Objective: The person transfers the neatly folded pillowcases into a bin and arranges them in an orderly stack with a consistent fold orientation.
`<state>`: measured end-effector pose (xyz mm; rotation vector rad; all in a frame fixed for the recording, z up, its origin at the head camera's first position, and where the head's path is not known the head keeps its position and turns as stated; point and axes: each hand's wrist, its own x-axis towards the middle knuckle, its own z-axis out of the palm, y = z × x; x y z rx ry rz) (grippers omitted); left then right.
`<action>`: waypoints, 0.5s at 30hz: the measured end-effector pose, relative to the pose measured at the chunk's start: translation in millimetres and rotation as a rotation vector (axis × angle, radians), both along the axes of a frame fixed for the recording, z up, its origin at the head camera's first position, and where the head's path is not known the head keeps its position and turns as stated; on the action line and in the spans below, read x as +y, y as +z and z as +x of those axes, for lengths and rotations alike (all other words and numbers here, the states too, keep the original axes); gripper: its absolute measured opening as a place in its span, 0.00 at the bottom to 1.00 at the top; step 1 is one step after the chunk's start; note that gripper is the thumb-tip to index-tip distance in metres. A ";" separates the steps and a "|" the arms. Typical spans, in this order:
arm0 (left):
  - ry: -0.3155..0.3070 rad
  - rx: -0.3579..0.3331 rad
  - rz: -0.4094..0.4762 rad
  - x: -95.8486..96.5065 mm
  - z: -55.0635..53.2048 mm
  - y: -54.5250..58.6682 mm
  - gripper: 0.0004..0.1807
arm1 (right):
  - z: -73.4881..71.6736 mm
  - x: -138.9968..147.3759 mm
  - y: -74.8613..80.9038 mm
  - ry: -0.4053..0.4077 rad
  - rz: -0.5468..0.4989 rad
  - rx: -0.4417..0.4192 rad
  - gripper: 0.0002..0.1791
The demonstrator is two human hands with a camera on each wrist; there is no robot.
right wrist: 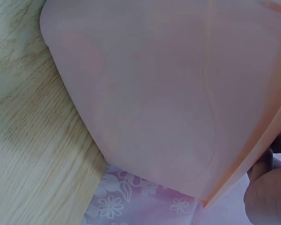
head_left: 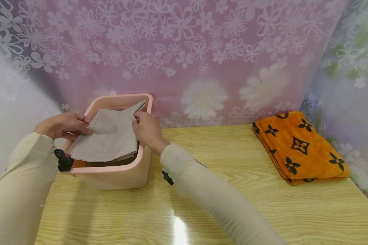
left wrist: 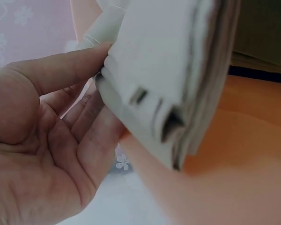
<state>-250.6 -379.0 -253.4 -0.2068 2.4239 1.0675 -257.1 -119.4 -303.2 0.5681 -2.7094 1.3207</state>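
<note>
A folded light grey cloth (head_left: 108, 137) lies across the opening of a pink plastic bin (head_left: 122, 178), its far right corner lifted to a point. My left hand (head_left: 65, 125) pinches the cloth's left edge between thumb and fingers. Seen up close in the left wrist view, the stacked layers of the grey cloth (left wrist: 154, 61) run between the thumb and fingers of that hand (left wrist: 42, 140). At the bin's right rim, my right hand (head_left: 148, 131) grips the cloth's raised right side. The right wrist view shows mostly the bin's outer wall (right wrist: 140, 93), with the right hand (right wrist: 269, 192) partly visible beyond the rim.
An orange folded blanket (head_left: 300, 146) with black flower motifs lies at the right of the wood-grain table (head_left: 208, 160). Behind the table hangs a pink floral curtain (head_left: 202, 61). The bin stands near the table's back left, close to the curtain.
</note>
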 end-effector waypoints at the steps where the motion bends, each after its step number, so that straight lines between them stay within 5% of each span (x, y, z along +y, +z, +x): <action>1: 0.006 -0.004 0.003 -0.3 0.0 0.0 0.11 | -0.1 -0.1 0.4 0.001 0.001 -0.002 0.18; 15: 0.031 -0.019 0.007 2.4 -0.4 -0.4 0.10 | -0.5 4.0 1.2 0.042 0.020 -0.011 0.18</action>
